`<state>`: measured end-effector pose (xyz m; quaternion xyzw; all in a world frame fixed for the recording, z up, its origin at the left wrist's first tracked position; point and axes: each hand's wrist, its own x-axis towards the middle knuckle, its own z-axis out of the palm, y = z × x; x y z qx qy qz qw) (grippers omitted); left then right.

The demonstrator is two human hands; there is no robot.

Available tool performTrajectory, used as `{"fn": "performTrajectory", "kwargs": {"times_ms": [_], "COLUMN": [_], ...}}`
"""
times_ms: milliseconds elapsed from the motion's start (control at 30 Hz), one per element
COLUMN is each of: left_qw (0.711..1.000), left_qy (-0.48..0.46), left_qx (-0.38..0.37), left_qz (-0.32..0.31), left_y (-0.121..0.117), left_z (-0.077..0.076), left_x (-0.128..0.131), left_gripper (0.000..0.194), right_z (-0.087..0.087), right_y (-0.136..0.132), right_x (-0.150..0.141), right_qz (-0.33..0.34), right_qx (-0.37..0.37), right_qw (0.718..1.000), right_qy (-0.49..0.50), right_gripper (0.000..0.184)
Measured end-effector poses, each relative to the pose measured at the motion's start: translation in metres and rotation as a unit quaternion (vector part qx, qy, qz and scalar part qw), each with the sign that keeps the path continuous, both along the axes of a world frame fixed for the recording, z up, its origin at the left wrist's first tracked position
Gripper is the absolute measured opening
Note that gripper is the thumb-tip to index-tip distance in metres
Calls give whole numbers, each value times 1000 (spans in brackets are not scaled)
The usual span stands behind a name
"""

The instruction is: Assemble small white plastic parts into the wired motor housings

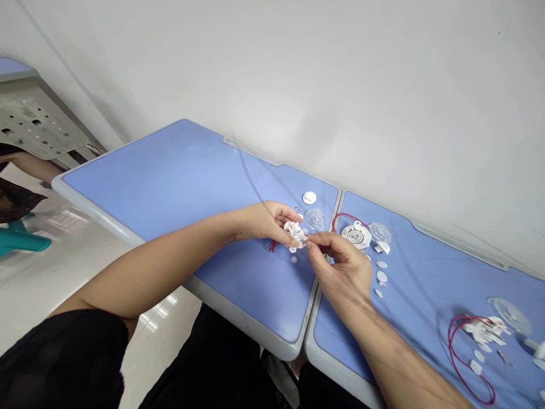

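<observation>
Holding white plastic part [294,233] over left blue desk [170,170], near the seam: left hand [272,222] pinches it between thumb and fingers. Right hand [343,264] has thumb and index together at its edge; can't tell what's pinched. Clear disc [315,218] lies just beyond.

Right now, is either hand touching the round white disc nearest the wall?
No, the white disc lies on the blue desk, while the left hand and right hand meet at a white assembly.
</observation>
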<state>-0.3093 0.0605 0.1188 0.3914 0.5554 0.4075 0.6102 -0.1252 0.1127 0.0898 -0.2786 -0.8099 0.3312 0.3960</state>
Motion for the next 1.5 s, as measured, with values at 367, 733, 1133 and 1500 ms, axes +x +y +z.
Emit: {"fn": "performTrajectory", "kwargs": {"times_ms": [367,733,1133,1500], "left_qw": [1000,999,999,999], "left_qy": [1,-9,-14,-10], "left_qx": [-3,11,-10,-16], "left_qz": [25,30,37,42], "left_y": [0,0,0,1], "left_z": [1,-1,4,5], "left_x": [2,3,5,5], "left_gripper": [62,59,62,60], "right_z": [6,8,9,7], "right_y": [-2,-4,-3,-4], "right_x": [-3,-6,-4,-4], "right_qz": [-29,-41,-40,-41], "right_qx": [-47,-31,-99,10], "right_qw": [998,998,994,999], "right_qy": [-21,-29,-5,-14], "right_gripper": [10,11,8,12]}}
